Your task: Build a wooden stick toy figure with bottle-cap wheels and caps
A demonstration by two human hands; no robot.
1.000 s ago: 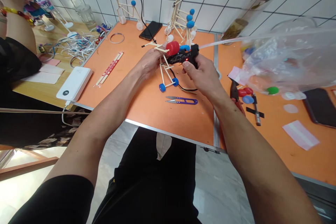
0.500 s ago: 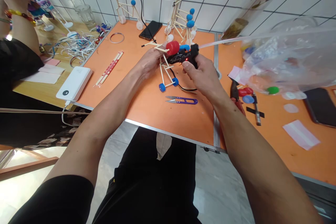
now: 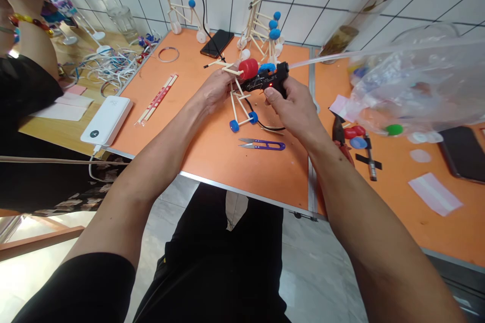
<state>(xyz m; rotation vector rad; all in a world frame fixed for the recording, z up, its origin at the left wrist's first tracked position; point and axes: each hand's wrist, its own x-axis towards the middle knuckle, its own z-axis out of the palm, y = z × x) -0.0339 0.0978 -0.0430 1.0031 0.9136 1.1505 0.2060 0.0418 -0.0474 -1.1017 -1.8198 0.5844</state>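
My left hand (image 3: 217,92) grips a frame of wooden sticks (image 3: 237,95) with blue wheels (image 3: 234,126) at its lower end. A red bottle cap (image 3: 248,68) sits on the frame's upper part, next to a blue piece (image 3: 267,67). My right hand (image 3: 291,112) holds a black hot glue gun (image 3: 268,79), its red light lit. The gun's front is pressed in close by the red cap, and the spot where they meet is hidden. A black cord (image 3: 263,125) trails from the gun.
Finished stick models (image 3: 261,28) stand at the back of the orange table (image 3: 212,171), near a phone (image 3: 217,43). Thread snips (image 3: 262,145) lie below my hands. A plastic bag (image 3: 413,86) hangs at right above caps and pliers (image 3: 339,133). A co-worker's arm (image 3: 32,30) shows at upper left.
My right hand and the glue gun have shifted slightly. The co-worker's forearm at upper left has also moved a little. My left hand and the stick frame stay nearly still.
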